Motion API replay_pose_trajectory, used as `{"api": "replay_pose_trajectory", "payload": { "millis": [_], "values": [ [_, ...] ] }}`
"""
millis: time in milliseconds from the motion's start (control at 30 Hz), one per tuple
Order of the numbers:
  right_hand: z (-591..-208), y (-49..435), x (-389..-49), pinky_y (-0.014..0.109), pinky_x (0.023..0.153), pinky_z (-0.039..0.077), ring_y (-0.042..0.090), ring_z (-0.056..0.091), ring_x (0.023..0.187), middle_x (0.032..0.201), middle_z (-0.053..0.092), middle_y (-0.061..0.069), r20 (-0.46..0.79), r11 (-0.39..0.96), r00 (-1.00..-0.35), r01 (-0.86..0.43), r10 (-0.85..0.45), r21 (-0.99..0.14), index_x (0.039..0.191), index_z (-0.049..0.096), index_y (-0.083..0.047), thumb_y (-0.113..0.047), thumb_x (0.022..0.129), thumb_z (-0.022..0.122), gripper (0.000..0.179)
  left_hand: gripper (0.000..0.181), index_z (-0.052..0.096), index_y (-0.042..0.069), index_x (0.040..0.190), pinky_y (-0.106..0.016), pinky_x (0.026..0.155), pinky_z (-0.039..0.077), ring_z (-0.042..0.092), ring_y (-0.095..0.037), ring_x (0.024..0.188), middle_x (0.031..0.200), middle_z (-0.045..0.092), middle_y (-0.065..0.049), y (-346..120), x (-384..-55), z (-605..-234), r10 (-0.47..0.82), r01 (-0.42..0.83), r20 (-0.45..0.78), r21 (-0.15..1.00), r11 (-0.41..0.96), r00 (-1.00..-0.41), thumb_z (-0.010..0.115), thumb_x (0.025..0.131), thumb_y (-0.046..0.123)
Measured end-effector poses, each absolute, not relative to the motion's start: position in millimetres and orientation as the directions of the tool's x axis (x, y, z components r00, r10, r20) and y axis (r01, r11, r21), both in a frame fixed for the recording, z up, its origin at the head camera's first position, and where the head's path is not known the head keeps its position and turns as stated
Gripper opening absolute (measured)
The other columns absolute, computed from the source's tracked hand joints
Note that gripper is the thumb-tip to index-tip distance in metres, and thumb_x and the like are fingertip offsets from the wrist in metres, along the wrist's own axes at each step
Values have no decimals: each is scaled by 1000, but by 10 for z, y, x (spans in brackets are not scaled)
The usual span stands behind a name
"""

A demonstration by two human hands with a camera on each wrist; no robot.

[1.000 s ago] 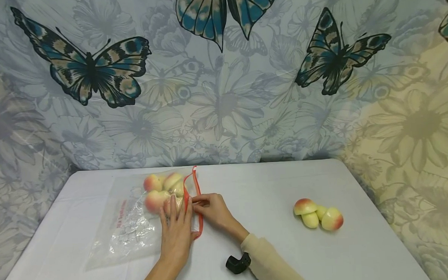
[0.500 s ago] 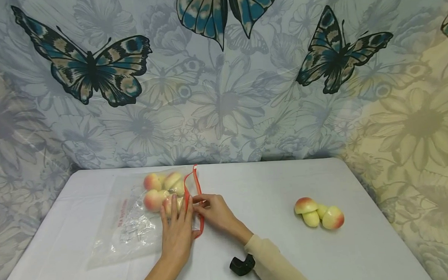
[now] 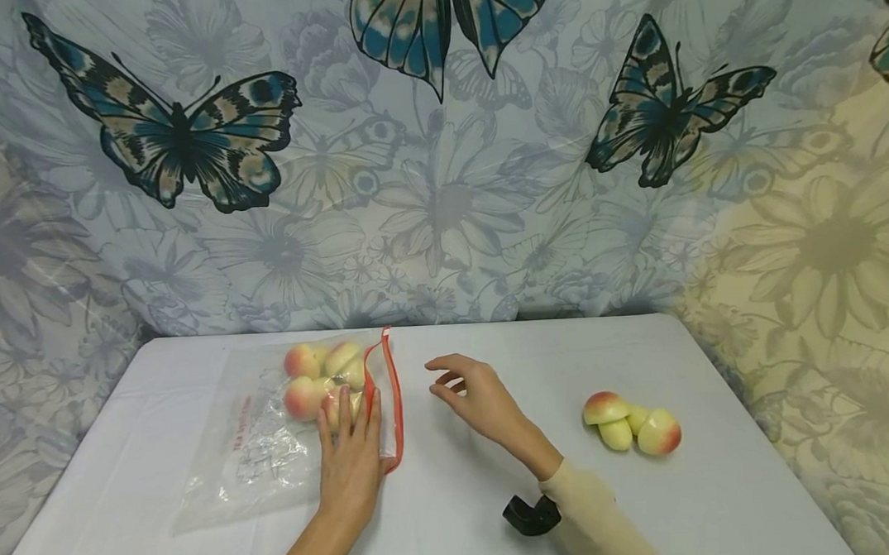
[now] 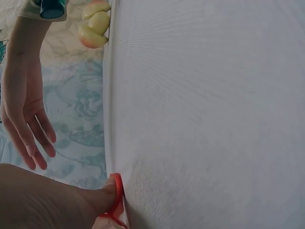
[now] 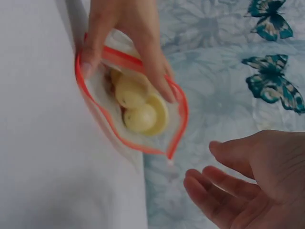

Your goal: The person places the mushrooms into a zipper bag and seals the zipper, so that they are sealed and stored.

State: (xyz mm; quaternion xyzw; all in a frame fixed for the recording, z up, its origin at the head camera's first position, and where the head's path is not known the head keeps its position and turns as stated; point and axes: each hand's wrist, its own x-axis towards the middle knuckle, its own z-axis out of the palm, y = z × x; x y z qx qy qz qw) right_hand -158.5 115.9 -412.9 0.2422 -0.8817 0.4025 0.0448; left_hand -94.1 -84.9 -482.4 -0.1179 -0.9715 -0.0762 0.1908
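A clear zip bag [image 3: 222, 478] with a red-edged mouth lies on the left of the table, several toy mushrooms [image 3: 304, 398] with red-and-yellow caps inside. My left hand [image 3: 351, 472] rests on it, fingers straight over the top film and thumb at the near end of the red edge. In the right wrist view the bag's mouth gapes, with pale yellow mushrooms [image 5: 140, 117] visible within. Right of the bag, my right hand [image 3: 483, 400] is in the air, fingers loosely bent and holding nothing. Two more mushrooms [image 3: 658, 432] lie together on the table's right side.
A white cloth covers the table [image 3: 456, 542]. Behind it hangs a butterfly-print backdrop [image 3: 442, 228], meeting the table's far edge. A black device [image 3: 532, 515] sits at my right wrist, by the beige sleeve [image 3: 596, 511].
My right hand has left the bag's red edge and moved right, away from the mouth. My left hand stays on the bag; the loose mushrooms have not moved.
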Motion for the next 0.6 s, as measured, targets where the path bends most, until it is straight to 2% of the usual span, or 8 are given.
{"api": "replay_pose_trajectory", "payload": {
  "millis": [267, 600],
  "values": [
    [-3977, 1608, -1532, 32, 77, 58, 24, 68, 96, 119, 67, 9, 350, 597, -869, -495, -351, -631, 122, 65, -3, -3, 86, 73, 37, 104, 40, -1, 147, -65, 111, 18, 20, -42, 145, 149, 43, -18, -850, -942, -4847, 203, 264, 413, 96, 960, -888, 84, 61, 38],
    [-4013, 2101, -1414, 40, 78, 57, 29, 68, 98, 123, 65, 15, 356, 699, -902, -419, -245, -579, 127, 61, 0, -2, 86, 73, 44, 104, 39, 0, 148, -65, 112, 18, 21, -41, 145, 150, 42, -17, -852, -937, -4838, 203, 255, 409, 77, 964, -889, 85, 62, 37]
  ]
}}
